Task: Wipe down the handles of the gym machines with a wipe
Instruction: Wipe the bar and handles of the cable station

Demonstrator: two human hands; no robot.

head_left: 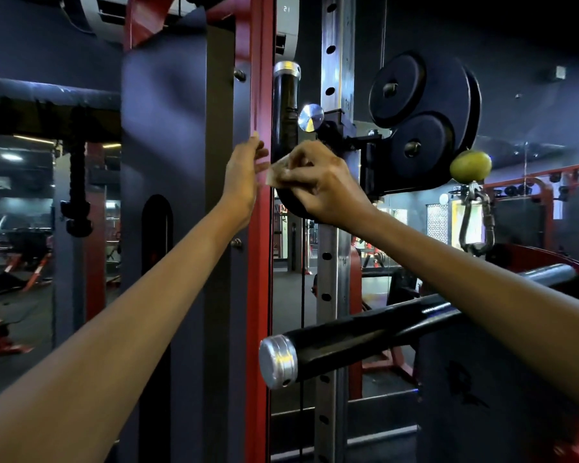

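Head view: the right hand (pixel 318 182) pinches a wipe (pixel 279 177) against the lower end of an upright black handle (pixel 285 108), whose long axis runs straight up from it. The left hand (pixel 244 175), fingers spread, hovers just left.

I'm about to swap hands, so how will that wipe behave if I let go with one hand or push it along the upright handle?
The wipe looks thin and creased in the right hand, so it is probably floppy and light. It likely bunches up when pushed along the handle unless fingers press it flat. Whether it is wet cannot be told.
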